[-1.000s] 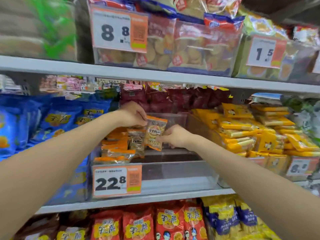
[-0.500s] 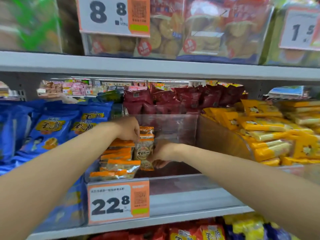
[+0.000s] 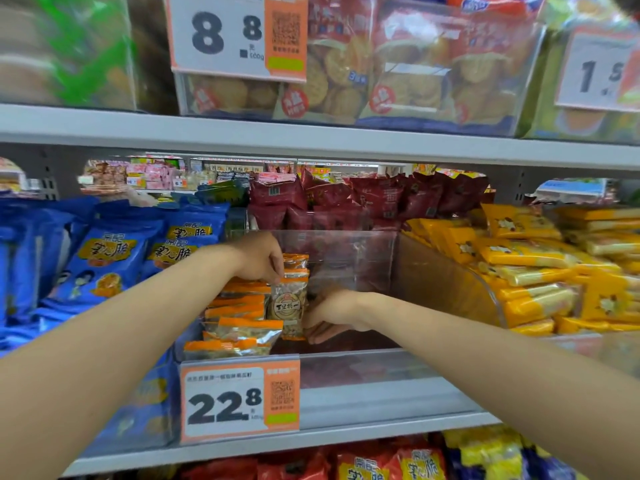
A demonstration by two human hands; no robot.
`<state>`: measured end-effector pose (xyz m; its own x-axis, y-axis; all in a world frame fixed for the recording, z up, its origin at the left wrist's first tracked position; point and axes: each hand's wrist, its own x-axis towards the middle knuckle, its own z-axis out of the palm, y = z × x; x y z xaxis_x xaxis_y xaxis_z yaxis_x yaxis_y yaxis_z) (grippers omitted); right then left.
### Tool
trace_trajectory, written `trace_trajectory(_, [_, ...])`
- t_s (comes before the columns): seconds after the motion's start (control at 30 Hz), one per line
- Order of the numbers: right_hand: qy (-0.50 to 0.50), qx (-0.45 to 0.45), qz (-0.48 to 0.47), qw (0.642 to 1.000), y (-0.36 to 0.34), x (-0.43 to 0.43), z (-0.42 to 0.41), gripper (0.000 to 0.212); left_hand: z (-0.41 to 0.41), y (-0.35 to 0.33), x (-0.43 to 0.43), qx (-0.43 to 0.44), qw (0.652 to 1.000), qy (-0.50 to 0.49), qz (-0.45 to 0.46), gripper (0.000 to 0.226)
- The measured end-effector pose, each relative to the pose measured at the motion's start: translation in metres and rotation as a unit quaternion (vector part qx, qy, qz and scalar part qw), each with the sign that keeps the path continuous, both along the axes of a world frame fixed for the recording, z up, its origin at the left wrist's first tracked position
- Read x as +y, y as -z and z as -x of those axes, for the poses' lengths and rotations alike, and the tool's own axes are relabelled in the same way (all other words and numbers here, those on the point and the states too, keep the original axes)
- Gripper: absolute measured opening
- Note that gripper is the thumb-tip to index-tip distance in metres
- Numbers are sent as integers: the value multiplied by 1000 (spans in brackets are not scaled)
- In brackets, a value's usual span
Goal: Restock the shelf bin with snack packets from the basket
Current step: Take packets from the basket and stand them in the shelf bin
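Snack packet [image 3: 289,303] upright, long axis vertical, pinched by left hand [image 3: 259,259] and right hand [image 3: 332,315].

A single wide head-worn view faces the shelves [image 3: 311,133] square on and from close by, looking slightly down into the clear bin [image 3: 346,372] just below frame centre. Both arms [image 3: 104,341] enter from the lower corners; the top edge cuts the tier above, the bottom edge the tier below
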<state>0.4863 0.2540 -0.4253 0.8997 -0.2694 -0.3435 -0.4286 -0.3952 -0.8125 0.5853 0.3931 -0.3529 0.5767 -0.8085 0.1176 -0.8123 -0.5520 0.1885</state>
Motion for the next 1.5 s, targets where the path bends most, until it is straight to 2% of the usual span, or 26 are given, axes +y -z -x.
trace_trajectory(0.1, [10,39,6,999,-10,1,11,31,12,-6,7,22,998,-13,49,11])
trace_trajectory(0.2, [34,41,7,999,-28,4,22,29,24,-18,19,70,992,-21,107,13])
trace_trajectory(0.27, [44,36,-73,996,-43,15,32,32,32,-25,31,126,981,-25,146,18])
trace_trajectory(0.33, [-1,63,-152,986,-56,32,41,52,36,-30,45,155,973,-27,170,22])
trace_trajectory(0.43, [-49,70,-183,979,-64,60,49,62,40,-34,65,155,973,-38,169,28])
trace_trajectory(0.53, [-25,56,-198,978,-66,72,53,61,42,-37,78,156,970,-47,178,28])
trace_trajectory(0.6, [-13,64,-182,981,-65,69,58,60,43,-39,86,162,967,-47,192,26])
trace_trajectory(0.7, [-14,87,-64,994,-63,64,66,61,47,-41,93,159,968,-45,191,24])
trace_trajectory(0.73, [-32,92,-51,994,-64,68,69,61,49,-40,94,155,969,-44,187,23])
trace_trajectory(0.9, [-84,73,-97,989,-62,79,74,50,65,-38,94,148,972,-40,178,18])
trace_trajectory(0.97, [-81,48,-100,990,-60,74,78,52,71,-39,95,152,970,-43,184,18])
trace_trajectory(1.07, [6,-81,3,997,-58,71,87,48,86,-40,93,169,962,-48,210,16])
trace_trajectory(1.17, [101,-251,81,959,-53,61,104,28,110,-39,83,173,955,-42,239,14])
trace_trajectory(1.23, [142,-321,141,926,-47,48,129,22,130,-37,72,171,951,-33,254,13])
trace_trajectory(1.37, [202,-370,191,886,-29,29,204,16,181,-25,39,196,950,7,242,14])
trace_trajectory(1.5, [223,-323,212,895,20,0,278,12,240,9,-5,249,944,71,205,13])
